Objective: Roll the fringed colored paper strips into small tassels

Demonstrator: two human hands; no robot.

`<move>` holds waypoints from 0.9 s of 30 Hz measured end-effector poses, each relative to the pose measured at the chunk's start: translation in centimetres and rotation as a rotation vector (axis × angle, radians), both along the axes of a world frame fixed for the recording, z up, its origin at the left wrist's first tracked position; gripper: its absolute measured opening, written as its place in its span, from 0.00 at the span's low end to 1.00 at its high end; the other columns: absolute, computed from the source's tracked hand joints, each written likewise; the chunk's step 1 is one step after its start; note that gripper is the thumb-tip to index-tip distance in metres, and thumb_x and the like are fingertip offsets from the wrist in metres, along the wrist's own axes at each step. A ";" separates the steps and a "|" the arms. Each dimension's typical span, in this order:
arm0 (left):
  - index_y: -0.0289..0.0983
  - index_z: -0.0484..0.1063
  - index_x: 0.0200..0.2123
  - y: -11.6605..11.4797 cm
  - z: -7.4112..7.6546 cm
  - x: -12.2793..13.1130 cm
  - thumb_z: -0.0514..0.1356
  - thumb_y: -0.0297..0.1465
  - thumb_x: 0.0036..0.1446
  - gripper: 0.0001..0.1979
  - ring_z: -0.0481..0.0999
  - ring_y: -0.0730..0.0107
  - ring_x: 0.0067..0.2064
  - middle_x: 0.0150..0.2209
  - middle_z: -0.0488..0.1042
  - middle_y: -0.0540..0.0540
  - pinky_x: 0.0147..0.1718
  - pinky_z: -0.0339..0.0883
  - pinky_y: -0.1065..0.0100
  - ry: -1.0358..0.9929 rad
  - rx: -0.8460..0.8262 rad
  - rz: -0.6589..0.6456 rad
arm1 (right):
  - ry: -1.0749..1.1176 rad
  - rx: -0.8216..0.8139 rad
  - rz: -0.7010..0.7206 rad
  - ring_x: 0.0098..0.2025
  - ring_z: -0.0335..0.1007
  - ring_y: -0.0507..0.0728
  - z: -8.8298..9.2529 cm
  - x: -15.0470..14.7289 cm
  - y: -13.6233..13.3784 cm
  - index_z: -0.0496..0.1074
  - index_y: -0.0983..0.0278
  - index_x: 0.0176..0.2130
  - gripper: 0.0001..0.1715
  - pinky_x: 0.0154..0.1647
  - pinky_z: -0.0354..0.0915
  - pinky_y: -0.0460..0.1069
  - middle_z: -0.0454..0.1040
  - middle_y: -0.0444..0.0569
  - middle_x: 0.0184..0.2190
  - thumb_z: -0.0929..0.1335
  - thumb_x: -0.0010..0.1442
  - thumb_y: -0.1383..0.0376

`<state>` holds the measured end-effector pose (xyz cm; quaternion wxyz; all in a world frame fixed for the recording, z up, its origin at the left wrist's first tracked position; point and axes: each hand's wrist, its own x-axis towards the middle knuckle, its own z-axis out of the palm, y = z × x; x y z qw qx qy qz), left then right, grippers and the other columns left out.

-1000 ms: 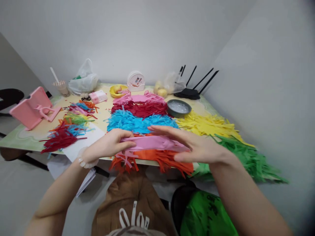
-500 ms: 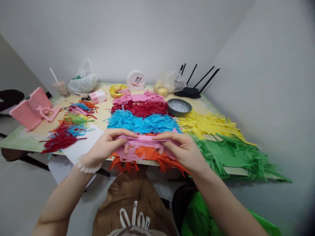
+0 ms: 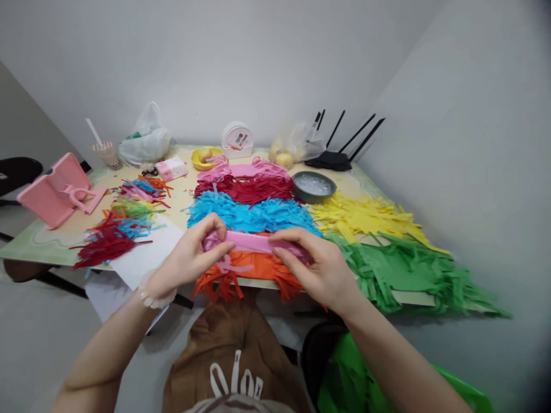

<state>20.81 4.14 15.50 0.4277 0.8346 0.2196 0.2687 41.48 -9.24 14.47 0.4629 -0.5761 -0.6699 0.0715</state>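
A folded strip of pink fringed tissue paper (image 3: 248, 241) is stretched between my two hands above the table's front edge. My left hand (image 3: 193, 252), with a white bead bracelet at the wrist, pinches its left end between thumb and curled fingers. At the other end, my right hand (image 3: 316, 267) grips the paper the same way; its fringe is mostly hidden in both hands. Orange fringed paper (image 3: 253, 267) lies just below, partly covered. Behind it are fringed papers in blue (image 3: 253, 215), dark red (image 3: 245, 190) and pink (image 3: 242, 171).
Yellow (image 3: 365, 218) and green fringed paper (image 3: 408, 267) lie at right, beside a dark bowl (image 3: 314, 187). A black router (image 3: 331, 162) stands behind. Left are mixed tassels (image 3: 105, 241), a pink tablet stand (image 3: 51, 192) and a drink cup (image 3: 107, 155).
My left hand has shifted slightly left and its fingers have curled over the pink paper's end. The strip now looks more tightly folded, with less fringe hanging below.
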 end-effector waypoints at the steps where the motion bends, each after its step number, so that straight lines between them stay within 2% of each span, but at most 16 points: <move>1: 0.37 0.66 0.36 0.0 0.0 0.1 0.61 0.35 0.62 0.09 0.72 0.74 0.31 0.33 0.73 0.49 0.32 0.65 0.72 -0.005 0.076 0.010 | -0.032 -0.001 -0.035 0.44 0.78 0.58 0.0 -0.1 -0.1 0.75 0.61 0.48 0.12 0.45 0.71 0.51 0.81 0.52 0.44 0.66 0.66 0.67; 3: 0.36 0.67 0.45 0.1 0.2 0.1 0.61 0.33 0.62 0.11 0.73 0.72 0.35 0.40 0.74 0.45 0.35 0.66 0.71 -0.004 0.163 0.012 | -0.069 -0.007 -0.067 0.49 0.77 0.59 0.0 -0.1 -0.3 0.72 0.62 0.54 0.17 0.50 0.70 0.52 0.79 0.53 0.50 0.66 0.66 0.67; 6: 0.37 0.68 0.53 0.1 0.9 0.0 0.61 0.31 0.60 0.17 0.76 0.67 0.41 0.47 0.76 0.43 0.40 0.68 0.70 0.057 0.187 -0.036 | -0.046 -0.058 -0.018 0.50 0.77 0.60 0.4 0.4 -0.4 0.73 0.61 0.53 0.16 0.52 0.70 0.53 0.79 0.51 0.51 0.66 0.66 0.66; 8: 0.37 0.72 0.50 0.2 1.4 -0.2 0.58 0.28 0.60 0.14 0.76 0.67 0.42 0.45 0.78 0.44 0.42 0.68 0.70 0.104 0.156 -0.080 | -0.001 -0.112 0.029 0.49 0.78 0.60 0.7 1.0 -0.3 0.75 0.61 0.51 0.15 0.51 0.71 0.53 0.80 0.50 0.49 0.66 0.66 0.65; 10: 0.37 0.75 0.47 0.2 1.6 -0.3 0.55 0.25 0.59 0.15 0.77 0.69 0.39 0.42 0.79 0.46 0.40 0.69 0.71 0.109 0.096 -0.112 | 0.035 -0.151 0.063 0.47 0.78 0.59 1.1 1.4 -0.3 0.76 0.61 0.50 0.14 0.50 0.71 0.52 0.81 0.49 0.47 0.67 0.66 0.64; 13: 0.37 0.77 0.46 0.4 1.2 -0.3 0.53 0.23 0.58 0.17 0.75 0.72 0.32 0.39 0.79 0.46 0.33 0.69 0.71 0.014 0.000 -0.156 | 0.041 -0.180 0.079 0.46 0.78 0.59 1.5 1.6 -0.3 0.76 0.61 0.49 0.14 0.48 0.71 0.51 0.81 0.49 0.47 0.66 0.66 0.64; 16: 0.35 0.79 0.38 0.6 0.5 -0.2 0.52 0.23 0.59 0.14 0.72 0.74 0.28 0.33 0.78 0.44 0.29 0.68 0.72 -0.075 -0.081 -0.246 | 0.024 -0.208 0.067 0.45 0.78 0.58 1.7 1.5 -0.3 0.77 0.61 0.48 0.14 0.46 0.70 0.50 0.81 0.49 0.46 0.66 0.66 0.65; 21: 0.34 0.78 0.33 0.6 0.7 -0.5 0.53 0.24 0.61 0.13 0.73 0.74 0.29 0.31 0.75 0.46 0.30 0.67 0.73 -0.050 -0.018 -0.264 | 0.070 -0.275 0.038 0.34 0.76 0.55 1.9 1.3 -0.2 0.76 0.63 0.37 0.08 0.36 0.67 0.47 0.81 0.47 0.34 0.67 0.63 0.64; 24: 0.35 0.76 0.40 0.4 1.5 -0.7 0.56 0.27 0.61 0.09 0.76 0.70 0.37 0.37 0.77 0.46 0.37 0.69 0.71 0.064 0.029 -0.223 | 0.081 -0.287 0.032 0.31 0.72 0.53 2.0 1.1 -0.1 0.73 0.63 0.32 0.07 0.32 0.64 0.46 0.78 0.45 0.30 0.67 0.62 0.65; 27: 0.37 0.73 0.51 0.2 2.1 -0.1 0.61 0.34 0.59 0.17 0.77 0.64 0.44 0.46 0.78 0.44 0.42 0.69 0.70 0.117 0.042 -0.149 | 0.067 -0.274 0.028 0.29 0.70 0.52 2.0 0.9 0.0 0.73 0.63 0.32 0.07 0.30 0.62 0.45 0.77 0.44 0.28 0.67 0.61 0.66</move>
